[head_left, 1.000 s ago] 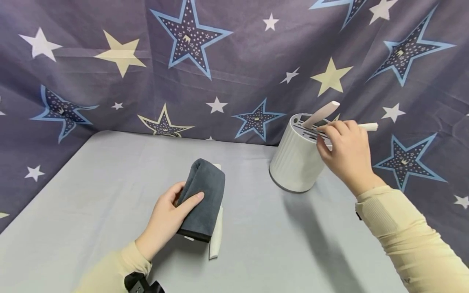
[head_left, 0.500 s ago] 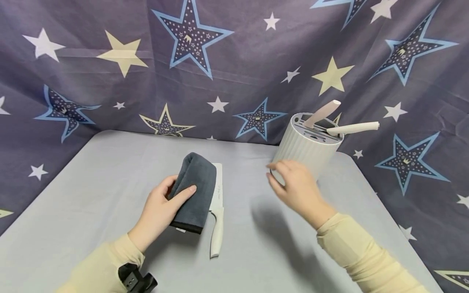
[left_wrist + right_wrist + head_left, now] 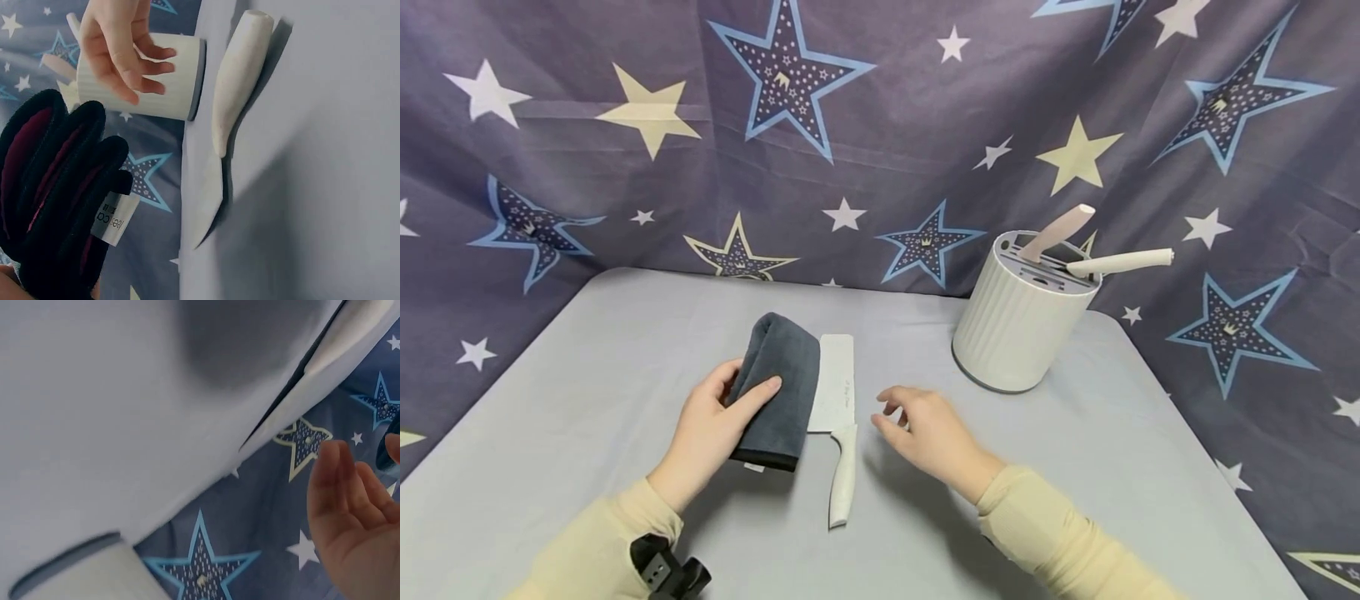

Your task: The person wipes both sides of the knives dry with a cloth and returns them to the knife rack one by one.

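Observation:
My left hand [image 3: 700, 429] grips a folded dark grey towel [image 3: 778, 392], thumb across its top. Its stacked folds, reddish inside, and a white label [image 3: 114, 215] show in the left wrist view. Just right of the towel lies a cleaver [image 3: 844, 479] with a cream handle, its pale blade [image 3: 835, 383] pointing away from me. My right hand [image 3: 936, 437] hovers to the right of the cleaver, fingers loosely bent and nothing in them. In the right wrist view this hand [image 3: 356, 531] appears at the lower right, apart from the cleaver [image 3: 350, 337].
A cream ribbed knife block [image 3: 1015, 333] stands at the back right of the grey-covered table [image 3: 587, 375]. From its slotted top stick out a pinkish handle [image 3: 1058, 232] and a cream handle [image 3: 1120, 262]. A star-patterned curtain [image 3: 880, 125] hangs behind the table.
My right hand has left the cream-handled knife in the block and come left and nearer, beside the cleaver. My left hand has shifted left with the towel, uncovering the cleaver's blade.

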{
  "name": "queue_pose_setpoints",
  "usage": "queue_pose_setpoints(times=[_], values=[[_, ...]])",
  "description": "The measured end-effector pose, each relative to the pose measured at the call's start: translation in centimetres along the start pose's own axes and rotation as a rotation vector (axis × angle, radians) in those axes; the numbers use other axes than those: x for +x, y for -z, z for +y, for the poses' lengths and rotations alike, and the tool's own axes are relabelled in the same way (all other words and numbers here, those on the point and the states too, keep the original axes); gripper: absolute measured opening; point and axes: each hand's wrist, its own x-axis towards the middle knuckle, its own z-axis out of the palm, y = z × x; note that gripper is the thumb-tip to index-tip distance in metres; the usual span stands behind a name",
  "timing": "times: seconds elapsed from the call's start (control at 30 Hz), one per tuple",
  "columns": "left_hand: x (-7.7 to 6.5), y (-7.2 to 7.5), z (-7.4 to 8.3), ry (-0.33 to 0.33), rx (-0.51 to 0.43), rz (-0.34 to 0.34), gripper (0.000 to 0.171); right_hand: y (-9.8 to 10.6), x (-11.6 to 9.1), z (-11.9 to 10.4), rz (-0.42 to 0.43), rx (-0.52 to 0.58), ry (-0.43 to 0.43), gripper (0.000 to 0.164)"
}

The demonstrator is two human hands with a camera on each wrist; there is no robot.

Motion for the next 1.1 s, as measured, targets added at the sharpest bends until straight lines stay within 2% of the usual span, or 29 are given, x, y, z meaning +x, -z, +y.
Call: queue_pose_setpoints(times=[0.2, 0.37, 0.53, 0.77, 0.9, 1.1], values=[[0.3, 0.1, -0.8, 0.024, 0.008, 0.012, 0.046, -1.9, 0.5, -0.5, -0.108, 0.11, -0.09, 0.027], [0.5, 0.1, -1.2, 0.034, 0.006, 0.011, 0.046, -3.1, 0.9, -0.9, -0.171, 0.103, -0.211, 0.038], [0.6, 0.0, -1.6, 0.042, 0.015, 0.011, 0.047, -4.0, 1.2, -1.3, -0.229, 0.089, -0.293, 0.037], [0.5, -0.2, -2.1, 0.055, 0.033, -0.002, 0.051, -5.0, 1.7, -1.8, -0.296, 0.047, -0.356, 0.044], [0.5, -0.3, -2.4, 0.059, 0.034, -0.004, 0.052, -5.4, 2.0, -2.0, -0.338, -0.006, -0.356, 0.05], [0.3, -0.5, -2.6, 0.054, 0.038, -0.008, 0.049, -5.5, 2.1, -2.0, -0.361, 0.014, -0.396, 0.04]])
